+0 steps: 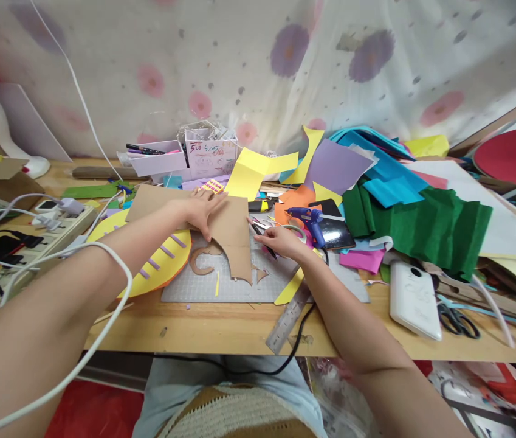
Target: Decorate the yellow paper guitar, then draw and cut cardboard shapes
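Observation:
My left hand [199, 213] lies with its fingers spread on a sheet of brown cardboard [234, 228], whose lower edge is cut in a curve. Just beyond the cardboard's right edge, my right hand [281, 241] is closed around a slim black pen [261, 236]; its tip points up and left, near that edge. Beneath the cardboard is a grey cutting mat [194, 286]. A curved cardboard offcut [199, 261] and a thin yellow paper strip [217, 283] rest on the mat. Left of it, partly under my left forearm, sits a yellow oval [166, 264] with purple strips.
Beyond my right hand are a blue glue gun [310, 222] and a yellow-black cutter [260, 205]. A metal ruler [288, 322] overhangs the mat's front. Green crepe paper [426, 228], a white power bank [415, 298] and scissors [458, 319] lie right. A white cable [121, 261] crosses my left forearm.

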A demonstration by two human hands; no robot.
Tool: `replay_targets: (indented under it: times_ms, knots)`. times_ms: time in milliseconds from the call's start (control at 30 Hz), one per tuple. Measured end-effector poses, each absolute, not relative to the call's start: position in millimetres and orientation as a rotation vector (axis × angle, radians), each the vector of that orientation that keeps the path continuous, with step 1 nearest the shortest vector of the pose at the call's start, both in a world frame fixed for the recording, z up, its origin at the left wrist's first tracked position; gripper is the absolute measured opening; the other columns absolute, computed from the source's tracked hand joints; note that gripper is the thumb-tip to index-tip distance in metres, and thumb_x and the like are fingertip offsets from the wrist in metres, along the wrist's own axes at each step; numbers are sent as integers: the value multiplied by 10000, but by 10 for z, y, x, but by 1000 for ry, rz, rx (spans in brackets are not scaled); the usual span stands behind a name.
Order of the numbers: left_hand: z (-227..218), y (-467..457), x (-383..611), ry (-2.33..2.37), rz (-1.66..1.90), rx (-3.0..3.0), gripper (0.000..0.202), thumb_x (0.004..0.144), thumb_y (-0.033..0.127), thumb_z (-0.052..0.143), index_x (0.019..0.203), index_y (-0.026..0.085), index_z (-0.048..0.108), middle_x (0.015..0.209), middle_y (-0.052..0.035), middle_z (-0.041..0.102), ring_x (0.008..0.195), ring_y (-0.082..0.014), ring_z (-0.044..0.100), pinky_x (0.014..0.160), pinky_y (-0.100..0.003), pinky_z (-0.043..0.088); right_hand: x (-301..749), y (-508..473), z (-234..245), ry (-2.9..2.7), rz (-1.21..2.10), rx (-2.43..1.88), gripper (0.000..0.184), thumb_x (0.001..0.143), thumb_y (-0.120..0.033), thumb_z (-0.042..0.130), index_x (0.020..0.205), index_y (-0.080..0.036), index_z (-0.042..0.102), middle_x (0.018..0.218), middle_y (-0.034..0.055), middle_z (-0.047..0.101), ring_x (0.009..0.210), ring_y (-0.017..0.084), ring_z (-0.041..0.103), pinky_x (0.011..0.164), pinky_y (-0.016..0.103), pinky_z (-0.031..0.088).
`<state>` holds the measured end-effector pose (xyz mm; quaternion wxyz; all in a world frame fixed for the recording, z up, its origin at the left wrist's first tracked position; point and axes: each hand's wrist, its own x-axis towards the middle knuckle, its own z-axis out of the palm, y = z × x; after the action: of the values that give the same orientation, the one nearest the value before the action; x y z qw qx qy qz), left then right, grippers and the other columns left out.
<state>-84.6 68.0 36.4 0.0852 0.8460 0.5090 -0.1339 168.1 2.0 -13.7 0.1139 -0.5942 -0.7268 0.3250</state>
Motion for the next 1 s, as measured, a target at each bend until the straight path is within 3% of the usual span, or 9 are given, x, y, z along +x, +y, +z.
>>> replay_targets:
  times_ms: [200,400,567,767,1000]
  knots:
    - [835,578,-1176,1749,-89,2727,1310,504,496,773,1458,155,-57,1513,-190,97,1367,-373,86,1101,-481,22,1658,38,-179,-1901,919,-1623,405,749,-571,486,641,-188,409,567,-35,439,529,97,392,521,232,266]
    - [1202,380,-1749,2172,-3,2733,1358,522,620,729,1430,110,-143,1472,-228,93,1354,-388,85,1084,-479,35,1653,40,-184,-1871,919,-1627,370,679,-520,594,692,-195,419,589,-44,451,540,99,396,522,228,266]
    - [1053,170,-2124,2349,-298,2525,1307,537,582,737,1440,173,-115,1458,-211,199,1339,-356,183,1070,-463,132,1545,15,-59,-2095,928,-1707,331,714,-487,584,642,-189,458,600,-19,520,552,110,443,524,236,274]
    - [833,-21,-2044,2134,-466,2320,1324,493,552,755,1455,204,-86,1495,-203,179,1342,-394,202,1058,-480,200,1257,173,-7,-2249,850,-1773,310,729,-491,586,659,-194,530,688,13,582,644,141,492,550,245,283]
    - [725,-38,-1755,1975,-590,2279,1346,429,494,781,1464,188,-22,1520,-238,5,1394,-391,-6,1086,-522,56,956,395,-136,-1751,800,-1526,318,801,-503,476,725,-198,431,650,-14,520,592,113,461,538,218,302]
